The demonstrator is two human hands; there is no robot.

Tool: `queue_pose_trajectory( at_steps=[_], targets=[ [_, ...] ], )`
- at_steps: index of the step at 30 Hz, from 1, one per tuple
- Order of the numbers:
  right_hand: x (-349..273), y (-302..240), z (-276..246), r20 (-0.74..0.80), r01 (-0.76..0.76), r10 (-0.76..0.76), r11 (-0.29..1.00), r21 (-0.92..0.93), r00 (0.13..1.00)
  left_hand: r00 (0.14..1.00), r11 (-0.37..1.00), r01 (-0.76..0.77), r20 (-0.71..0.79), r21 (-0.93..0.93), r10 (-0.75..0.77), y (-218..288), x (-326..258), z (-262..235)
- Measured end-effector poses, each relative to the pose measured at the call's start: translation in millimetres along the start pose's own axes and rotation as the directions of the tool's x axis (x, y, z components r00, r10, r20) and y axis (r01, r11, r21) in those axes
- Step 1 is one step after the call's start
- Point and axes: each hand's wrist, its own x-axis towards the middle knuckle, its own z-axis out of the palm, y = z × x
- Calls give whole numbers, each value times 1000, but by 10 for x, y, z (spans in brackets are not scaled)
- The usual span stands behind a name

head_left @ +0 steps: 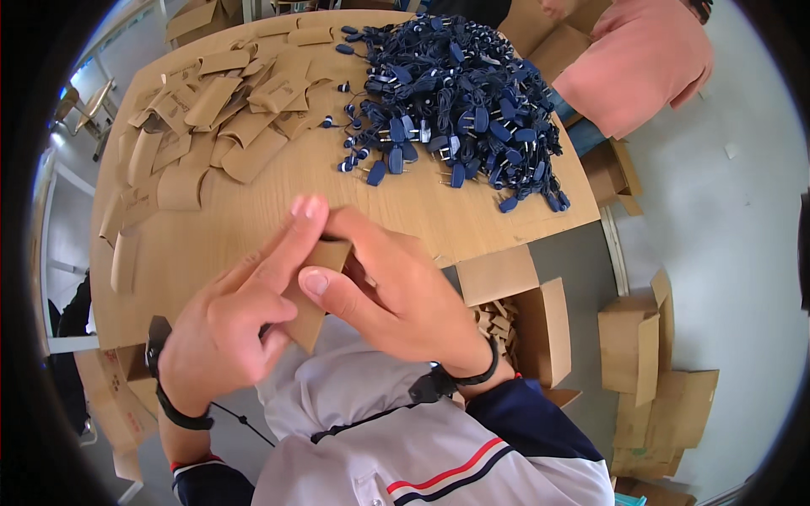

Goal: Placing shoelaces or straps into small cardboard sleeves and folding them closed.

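Close to my body, just over the table's near edge, a folded brown cardboard sleeve is held tilted between my two hands. My left hand closes on its left side, index finger stretched along the top. My right hand grips the other side, with its thumb pressed on the card. Whether anything sits inside the sleeve is hidden by my fingers. Beyond, on the left of the table, lies a loose spread of curved cardboard sleeves. A big heap of dark blue corded plugs covers the far right.
The wooden table curves around in front of me. Below its right edge stands an open carton with small cardboard pieces inside. More cartons stand at the right wall. A person in a pink top is at the far right.
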Motion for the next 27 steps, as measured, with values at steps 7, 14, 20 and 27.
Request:
queue_pose_trajectory(
  at_steps=[7,14,20,27],
  targets=[
    [-80,179,37,-20,-157,169,944,290,985,999,1000,6,40,-3,-6,4,113,-118],
    [21,239,22,-42,547,-728,550,-631,684,886,897,403,-170,-181,-432,195,173,-71],
    [202,279,20,-111,658,-803,551,-513,586,834,780,138,-353,-611,-424,134,83,91],
    [136,255,381,-491,486,-559,828,-280,668,607,983,63,-775,-170,-173,99,183,624]
  ],
)
